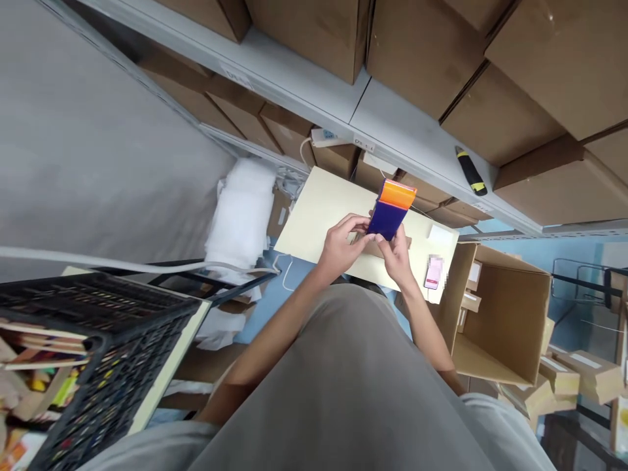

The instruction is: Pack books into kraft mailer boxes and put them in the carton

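A flat, dark purple packet with a bright orange top end (390, 210) is held up over the cream tabletop (314, 216). My left hand (343, 243) grips its lower left edge with thumb and fingers. At the lower right edge, my right hand (395, 254) pinches it, the thumb near my left thumb. Behind the hands lies a brown cardboard piece (371, 247), mostly covered by them. Whether the packet is a box or a booklet I cannot tell.
A phone (433, 272) lies at the table's right. An open cardboard box (505, 314) stands beside it. A black and yellow utility knife (471, 171) rests on the grey shelf (392, 118) above. At left are a black crate (118, 366) and white wrapping sheets (243, 216).
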`<state>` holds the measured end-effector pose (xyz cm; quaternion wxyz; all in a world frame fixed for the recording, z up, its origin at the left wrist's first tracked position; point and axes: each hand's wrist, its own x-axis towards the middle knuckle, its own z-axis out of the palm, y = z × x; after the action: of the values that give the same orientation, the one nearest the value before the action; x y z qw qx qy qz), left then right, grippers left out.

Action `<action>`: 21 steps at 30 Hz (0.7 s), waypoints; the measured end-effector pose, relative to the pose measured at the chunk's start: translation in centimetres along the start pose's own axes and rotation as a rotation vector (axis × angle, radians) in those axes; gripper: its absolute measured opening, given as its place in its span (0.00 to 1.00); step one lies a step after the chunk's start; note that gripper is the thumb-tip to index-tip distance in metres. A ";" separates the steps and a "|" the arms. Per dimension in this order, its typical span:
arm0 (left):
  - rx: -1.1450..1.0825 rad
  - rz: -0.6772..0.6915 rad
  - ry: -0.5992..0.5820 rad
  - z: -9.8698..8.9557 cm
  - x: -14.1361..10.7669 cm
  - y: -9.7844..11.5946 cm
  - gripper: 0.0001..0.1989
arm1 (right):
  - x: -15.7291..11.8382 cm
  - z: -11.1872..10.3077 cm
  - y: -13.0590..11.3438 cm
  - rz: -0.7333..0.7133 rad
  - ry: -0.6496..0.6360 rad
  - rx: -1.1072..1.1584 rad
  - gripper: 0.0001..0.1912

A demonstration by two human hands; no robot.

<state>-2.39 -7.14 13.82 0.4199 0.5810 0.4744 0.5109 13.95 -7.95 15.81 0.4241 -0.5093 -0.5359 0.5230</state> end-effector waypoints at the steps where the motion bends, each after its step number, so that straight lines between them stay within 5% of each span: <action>1: 0.029 0.013 -0.037 -0.4 -0.1 0.1 0.11 | -0.2 0.1 -0.2 0.007 -0.010 0.030 0.37; 7: 0.228 0.109 -0.090 -2.4 -1.3 0.4 0.08 | -0.5 0.6 -0.2 0.047 0.026 0.040 0.36; 12: 0.082 0.117 0.018 -4.7 -1.2 2.5 0.26 | -1.8 -0.2 -0.8 -0.025 -0.001 -0.146 0.33; 21: 0.215 0.292 -0.064 -7.5 0.1 7.6 0.14 | -4.2 -3.4 -2.1 -0.201 -0.140 -0.589 0.09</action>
<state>-8.92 -8.48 22.15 0.2915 0.7012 0.4234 0.4940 17.59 -11.58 18.57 0.2703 -0.5174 -0.7398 0.3345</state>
